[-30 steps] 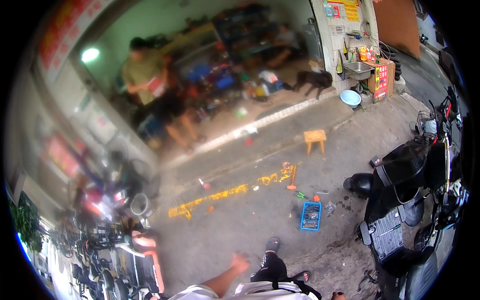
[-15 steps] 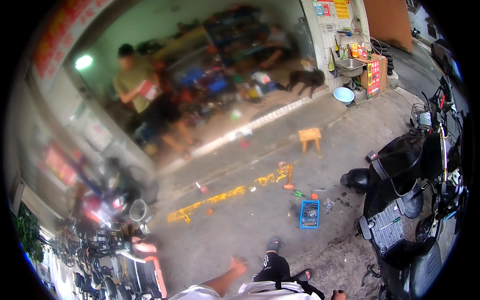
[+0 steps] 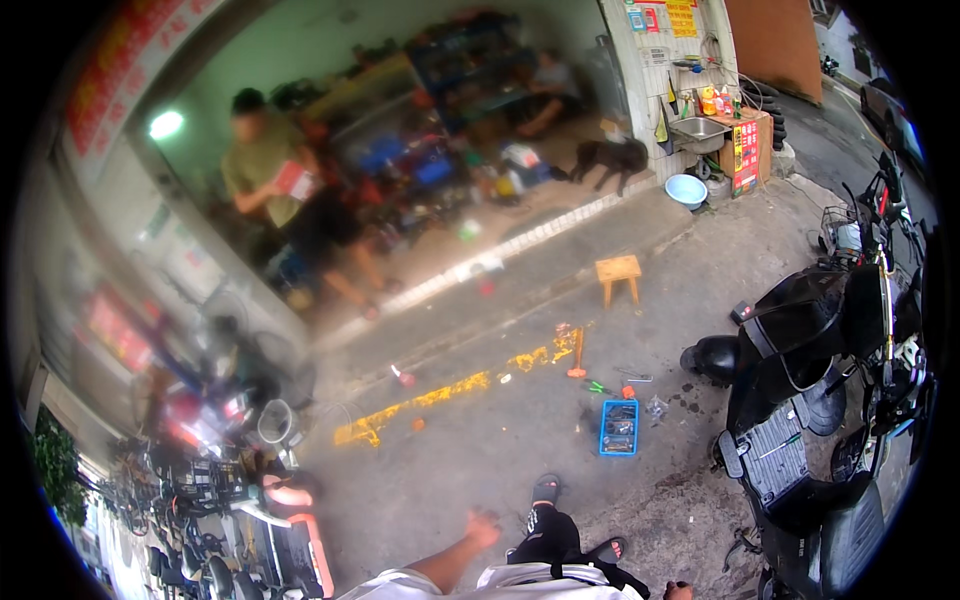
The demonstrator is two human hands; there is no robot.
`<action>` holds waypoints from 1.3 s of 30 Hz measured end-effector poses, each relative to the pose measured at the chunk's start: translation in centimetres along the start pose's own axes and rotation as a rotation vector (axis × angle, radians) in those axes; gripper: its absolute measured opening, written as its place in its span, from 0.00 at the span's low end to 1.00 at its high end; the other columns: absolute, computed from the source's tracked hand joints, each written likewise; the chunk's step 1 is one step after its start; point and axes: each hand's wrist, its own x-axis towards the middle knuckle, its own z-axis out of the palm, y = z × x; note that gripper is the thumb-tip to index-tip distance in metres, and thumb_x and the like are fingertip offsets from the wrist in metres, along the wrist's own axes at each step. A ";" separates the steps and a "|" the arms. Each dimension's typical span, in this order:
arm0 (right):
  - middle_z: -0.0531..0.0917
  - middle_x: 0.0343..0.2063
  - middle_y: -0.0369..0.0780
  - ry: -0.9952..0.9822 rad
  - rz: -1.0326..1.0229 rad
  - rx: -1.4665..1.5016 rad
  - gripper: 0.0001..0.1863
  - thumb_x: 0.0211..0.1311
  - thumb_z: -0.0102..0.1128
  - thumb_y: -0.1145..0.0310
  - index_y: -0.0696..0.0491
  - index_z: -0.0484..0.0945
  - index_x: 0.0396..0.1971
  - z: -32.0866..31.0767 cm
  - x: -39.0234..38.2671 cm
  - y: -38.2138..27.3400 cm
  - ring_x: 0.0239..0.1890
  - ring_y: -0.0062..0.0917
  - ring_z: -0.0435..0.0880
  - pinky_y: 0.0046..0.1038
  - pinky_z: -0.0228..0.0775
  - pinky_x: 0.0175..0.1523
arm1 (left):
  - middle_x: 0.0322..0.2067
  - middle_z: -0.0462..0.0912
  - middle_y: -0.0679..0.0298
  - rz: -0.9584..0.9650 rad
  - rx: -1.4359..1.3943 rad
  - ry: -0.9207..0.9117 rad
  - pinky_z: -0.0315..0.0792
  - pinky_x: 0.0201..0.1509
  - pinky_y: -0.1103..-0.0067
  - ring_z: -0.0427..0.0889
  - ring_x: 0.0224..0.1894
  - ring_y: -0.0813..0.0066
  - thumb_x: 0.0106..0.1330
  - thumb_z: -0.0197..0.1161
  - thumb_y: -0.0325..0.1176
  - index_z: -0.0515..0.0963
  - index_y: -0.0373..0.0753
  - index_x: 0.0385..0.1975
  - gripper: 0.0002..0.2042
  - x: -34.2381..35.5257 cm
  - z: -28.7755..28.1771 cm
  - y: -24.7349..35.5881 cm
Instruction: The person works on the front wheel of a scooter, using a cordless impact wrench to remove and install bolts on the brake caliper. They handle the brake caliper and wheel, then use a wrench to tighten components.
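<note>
Left forearm [image 3: 442,567] is coming in from the lower edge, angling up and right, bare below the sleeve. Left hand [image 3: 482,530] is hanging loosely open beside the left leg [image 3: 545,533], with fingers [image 3: 491,526] pointing up and right; finger detail is blurring out. Right hand [image 3: 678,591] is only just showing at the lower edge, right of the legs; most of it is falling outside the view, so grip is staying unreadable. Left foot [image 3: 546,489] is standing ahead of right foot [image 3: 609,549].
</note>
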 end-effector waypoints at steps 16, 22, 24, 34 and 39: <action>0.72 0.65 0.54 0.016 0.000 0.068 0.34 0.73 0.44 0.45 0.58 0.71 0.64 2.0 2.2 1.8 0.69 0.47 0.67 0.44 0.58 0.72 | 0.64 0.74 0.63 0.043 -0.044 0.025 0.40 0.77 0.54 0.64 0.70 0.63 0.70 0.48 0.41 0.82 0.44 0.50 0.18 0.4 0.0 -0.8; 0.70 0.66 0.53 -0.015 0.013 0.078 0.34 0.73 0.42 0.45 0.57 0.70 0.65 1.4 1.4 0.9 0.70 0.46 0.66 0.43 0.57 0.72 | 0.62 0.75 0.61 0.002 -0.189 0.114 0.40 0.78 0.57 0.63 0.71 0.59 0.69 0.50 0.43 0.80 0.41 0.54 0.20 1.4 0.7 -0.8; 0.70 0.66 0.52 -0.008 0.010 0.074 0.34 0.73 0.42 0.45 0.57 0.70 0.65 1.4 1.6 0.9 0.70 0.46 0.66 0.43 0.57 0.72 | 0.61 0.76 0.61 -0.011 -0.187 0.107 0.39 0.78 0.58 0.63 0.70 0.59 0.69 0.50 0.44 0.79 0.40 0.54 0.21 1.6 0.8 -0.8; 0.71 0.65 0.52 -0.015 0.000 0.098 0.32 0.73 0.42 0.46 0.57 0.73 0.63 0.0 -0.3 -1.6 0.70 0.46 0.66 0.44 0.57 0.72 | 0.60 0.77 0.61 -0.047 -0.124 0.027 0.38 0.78 0.58 0.70 0.67 0.62 0.71 0.48 0.44 0.78 0.41 0.56 0.21 0.9 0.6 -1.4; 0.73 0.64 0.53 0.006 -0.029 0.049 0.32 0.72 0.43 0.47 0.58 0.74 0.62 1.0 1.7 -0.2 0.68 0.47 0.68 0.44 0.59 0.71 | 0.62 0.76 0.62 0.029 -0.017 0.013 0.38 0.77 0.58 0.68 0.68 0.65 0.71 0.47 0.43 0.78 0.42 0.56 0.21 0.5 -0.4 -0.4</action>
